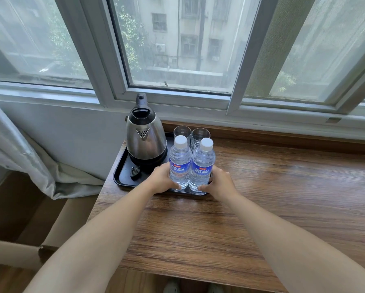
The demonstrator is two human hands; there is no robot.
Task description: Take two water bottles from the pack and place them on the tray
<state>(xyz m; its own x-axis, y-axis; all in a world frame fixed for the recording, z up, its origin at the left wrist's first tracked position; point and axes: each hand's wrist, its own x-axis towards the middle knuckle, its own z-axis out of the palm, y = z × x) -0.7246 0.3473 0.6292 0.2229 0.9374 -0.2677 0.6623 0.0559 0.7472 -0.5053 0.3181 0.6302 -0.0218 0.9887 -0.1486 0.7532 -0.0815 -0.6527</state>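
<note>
Two clear water bottles with white caps and blue labels stand upright side by side at the front right of a black tray (122,176). My left hand (161,179) wraps the left bottle (180,163) low on its body. My right hand (218,181) wraps the right bottle (202,166) the same way. The bottles touch each other, and their bases appear to rest on the tray floor. No bottle pack is in view.
On the tray a steel electric kettle (145,137) stands at the back left, its plug (134,171) lying in front, and two empty glasses (191,133) behind the bottles. The tray sits at the wooden table's (262,187) left end, under a window. A curtain (18,157) hangs left.
</note>
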